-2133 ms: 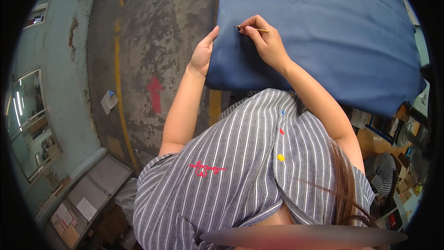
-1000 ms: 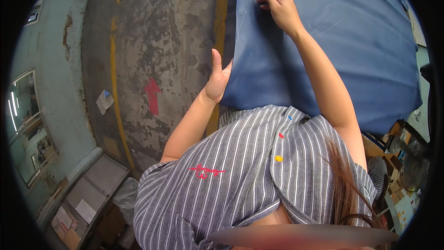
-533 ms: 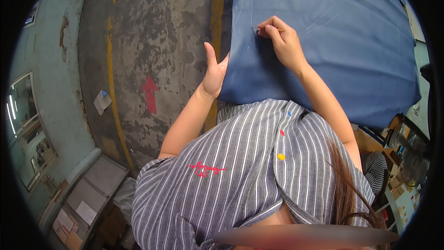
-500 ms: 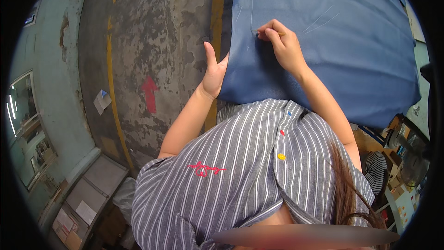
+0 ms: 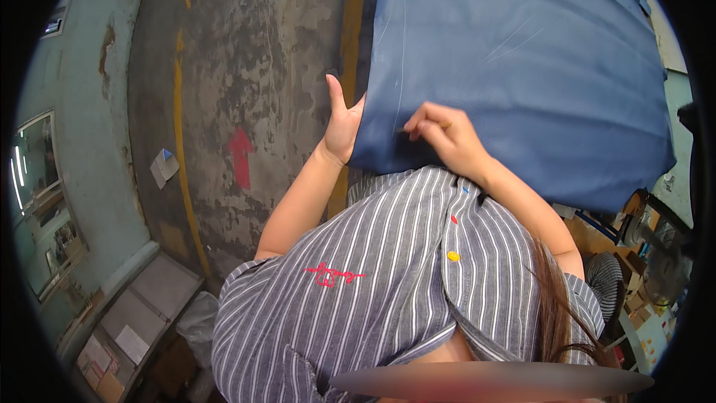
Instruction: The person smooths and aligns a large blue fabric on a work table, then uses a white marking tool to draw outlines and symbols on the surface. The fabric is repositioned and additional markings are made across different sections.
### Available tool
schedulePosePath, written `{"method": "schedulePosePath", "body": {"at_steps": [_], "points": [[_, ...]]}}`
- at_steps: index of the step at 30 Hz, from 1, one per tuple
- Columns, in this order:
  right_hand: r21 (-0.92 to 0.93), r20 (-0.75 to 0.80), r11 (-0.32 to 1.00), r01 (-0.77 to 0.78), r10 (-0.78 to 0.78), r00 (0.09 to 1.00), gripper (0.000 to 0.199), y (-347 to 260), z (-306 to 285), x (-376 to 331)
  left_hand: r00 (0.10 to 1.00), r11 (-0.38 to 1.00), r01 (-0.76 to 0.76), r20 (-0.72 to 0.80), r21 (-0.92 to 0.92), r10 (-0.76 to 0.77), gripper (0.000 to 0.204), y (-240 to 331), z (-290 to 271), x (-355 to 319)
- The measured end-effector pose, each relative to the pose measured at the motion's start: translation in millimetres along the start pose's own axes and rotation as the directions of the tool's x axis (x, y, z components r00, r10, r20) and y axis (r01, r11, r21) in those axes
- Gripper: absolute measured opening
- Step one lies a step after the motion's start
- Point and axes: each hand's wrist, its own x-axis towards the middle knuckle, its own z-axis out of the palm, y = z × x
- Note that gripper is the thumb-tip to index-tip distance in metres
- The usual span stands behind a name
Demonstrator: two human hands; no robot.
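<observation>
A large blue sheet that looks like leather (image 5: 537,104) spreads out before me, with thin pale lines drawn on it. One long line runs down near its left edge to the tip of a slim marking pen (image 5: 401,130). My right hand (image 5: 451,138) is closed in a pinch round that pen, low over the near left part of the sheet; most of the pen is hidden by the fingers. At the sheet's left edge rests my left hand (image 5: 344,125), open, with the thumb stretched away and the fingers tucked out of sight under the edge.
To the left lies a worn grey floor (image 5: 291,52) with yellow stripes, a red arrow (image 5: 241,157) and a crumpled piece of paper (image 5: 164,167). A grey shelf unit (image 5: 138,306) stands at lower left. A fan (image 5: 660,272) and small boxes are at lower right.
My right hand has drawn the pen toward me along the sheet, and the pale line now reaches further down. The left hand stays at the edge.
</observation>
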Motion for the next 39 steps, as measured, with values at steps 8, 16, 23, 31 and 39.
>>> {"method": "schedulePosePath", "body": {"at_steps": [8, 16, 23, 31, 39], "points": [[0.119, -0.306, 0.982, 0.149, -0.106, 0.946, 0.021, 20.7, -34.5, 101.1, 1.000, 0.997, 0.005, 0.000, 0.077, -0.005, 0.124, -1.0, -4.1, 2.0], [-0.099, -0.290, 0.990, 0.097, -0.122, 0.949, 0.020, 26.8, -33.6, 92.9, 1.000, 0.996, -0.018, 0.000, 0.092, 0.018, 0.123, -4.0, -3.4, 1.2], [-0.221, -0.250, 0.970, 0.098, -0.153, 0.956, 0.017, 24.2, -24.0, 87.2, 1.000, 0.991, -0.002, -0.026, 0.134, 0.005, 0.124, -5.4, -3.3, 2.3], [0.430, -0.383, 0.895, 0.120, 0.061, 0.922, 0.019, 30.8, -37.7, 48.7, 0.998, 0.987, 0.064, 0.003, 0.149, -0.065, 0.129, 1.3, -10.2, -5.4], [0.455, -0.258, 0.881, 0.133, -0.013, 0.966, 0.021, 47.9, -12.4, -12.6, 0.990, 0.970, 0.130, 0.036, 0.204, -0.140, 0.133, -13.4, -35.1, -60.6]]}}
